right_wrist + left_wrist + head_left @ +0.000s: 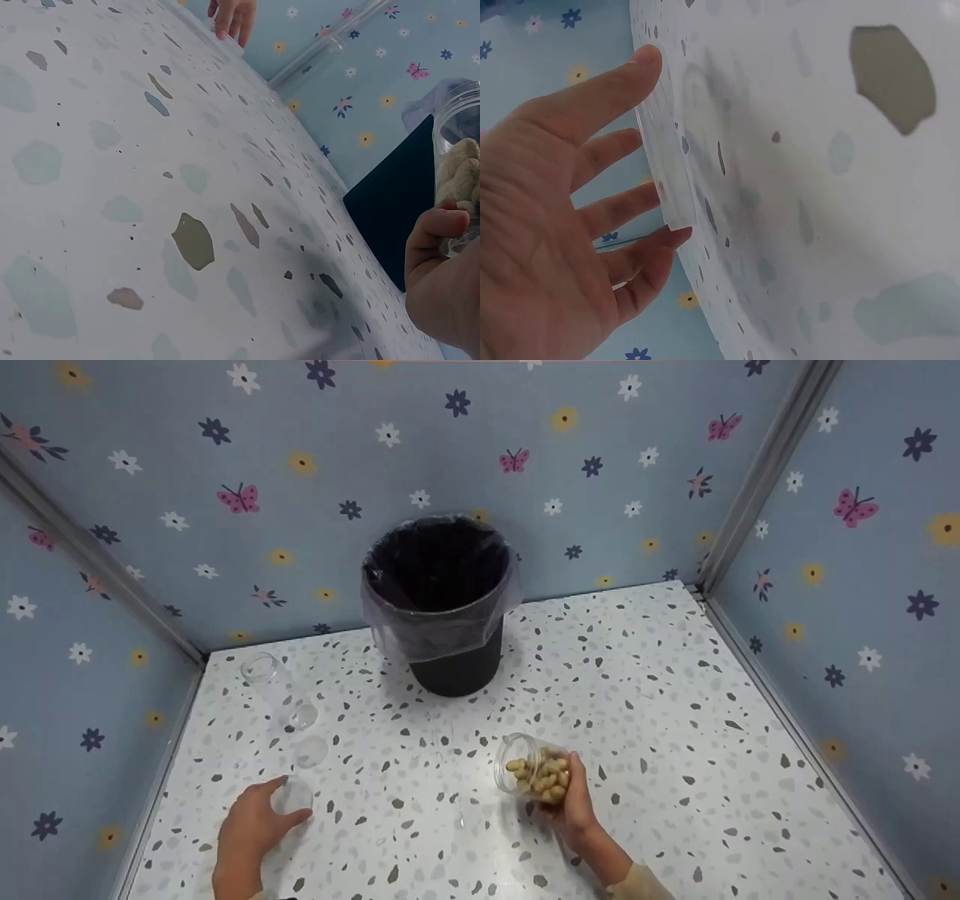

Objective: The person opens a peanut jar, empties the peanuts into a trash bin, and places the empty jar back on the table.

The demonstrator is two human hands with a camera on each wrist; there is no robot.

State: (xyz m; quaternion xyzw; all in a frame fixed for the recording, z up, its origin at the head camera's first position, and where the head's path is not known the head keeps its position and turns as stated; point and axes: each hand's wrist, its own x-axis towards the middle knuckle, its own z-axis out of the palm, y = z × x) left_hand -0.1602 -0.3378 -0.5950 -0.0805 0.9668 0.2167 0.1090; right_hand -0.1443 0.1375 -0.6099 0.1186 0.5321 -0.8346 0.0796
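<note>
My right hand [574, 806] grips a clear jar [514, 765] partly filled with peanuts [550, 777]. The jar is tilted, its uncovered mouth facing left. Part of this hand [450, 277] and the jar appear at the right edge of the right wrist view. At the left of the table, my left hand [255, 821] spans a clear round lid [298, 795], thumb on one side of its rim and fingers on the other. The left wrist view shows the lid [667, 157] edge-on, close to the tabletop, with fingertips right at its edge.
A black bin [457, 671] with a clear plastic liner stands at the back wall. Another clear disc [310, 751] lies beyond my left hand, and an empty clear jar [260, 667] stands behind it. Flower-patterned panels [600, 510] enclose the speckled white table [637, 697].
</note>
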